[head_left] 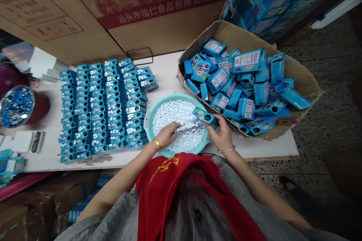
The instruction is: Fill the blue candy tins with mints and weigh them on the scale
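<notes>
My right hand (221,134) grips a small blue candy box (200,112), tilted over the right side of a light turquoise basin (148,130). A round dark hole shows in the box's end. Small white candies (172,111) fill the basin. Over them, my left hand (167,134) is closed, fingers pinched at the near end of a raised strip of candies that reaches toward the box. Whatever the fingers hold under that strip is hidden. Left of the basin stand rows of blue boxes (113,107), many with white candies showing at their openings.
A cardboard carton (307,79) heaped with blue boxes stands right of the basin. Large brown cartons (175,34) line the table's back. At left sit a red tub (41,107) of shiny blue pieces and a white device (22,141). More blue boxes (263,11) are stacked at back right.
</notes>
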Motion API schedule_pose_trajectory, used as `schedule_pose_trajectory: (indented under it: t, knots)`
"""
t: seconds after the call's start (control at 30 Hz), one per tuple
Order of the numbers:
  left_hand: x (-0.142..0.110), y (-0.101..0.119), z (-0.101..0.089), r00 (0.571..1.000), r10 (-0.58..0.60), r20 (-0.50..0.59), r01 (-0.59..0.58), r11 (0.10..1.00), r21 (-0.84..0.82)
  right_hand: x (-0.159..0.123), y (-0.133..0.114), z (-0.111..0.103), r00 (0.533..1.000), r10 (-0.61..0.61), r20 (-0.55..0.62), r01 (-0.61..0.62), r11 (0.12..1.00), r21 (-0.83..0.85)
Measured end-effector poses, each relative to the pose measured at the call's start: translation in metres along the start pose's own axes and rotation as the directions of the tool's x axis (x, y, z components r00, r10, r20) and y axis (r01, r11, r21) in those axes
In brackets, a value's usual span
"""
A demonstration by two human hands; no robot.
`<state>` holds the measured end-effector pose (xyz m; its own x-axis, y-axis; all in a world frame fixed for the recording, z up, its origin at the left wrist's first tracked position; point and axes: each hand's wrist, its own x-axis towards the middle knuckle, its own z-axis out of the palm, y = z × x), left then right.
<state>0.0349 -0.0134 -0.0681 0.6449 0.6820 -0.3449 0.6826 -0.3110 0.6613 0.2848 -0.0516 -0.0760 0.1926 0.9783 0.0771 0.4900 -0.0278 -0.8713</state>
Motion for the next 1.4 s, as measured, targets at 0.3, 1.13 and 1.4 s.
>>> schedule_pose_trajectory:
  t: [0.3, 1.13, 1.4]
  knots:
    - [-0.017, 0.062, -0.097, 0.997, 0.045, 0.069, -0.064, 0.954, 0.292, -0.005, -0.010, 0.016, 0.977, -0.158, 0.146, 0.165, 0.985, -0.041]
    - [0.016, -0.019, 0.021, 0.977, -0.210, 0.048, 0.189, 0.944, 0.271, -0.002, 0.001, 0.005, 0.995, -0.077, 0.057, 0.078, 0.996, -0.032]
    - [0.007, -0.007, 0.014, 0.999, -0.040, 0.032, 0.040, 0.999, 0.012, -0.003, 0.006, 0.006, 1.000, 0.005, -0.015, -0.005, 1.000, 0.011]
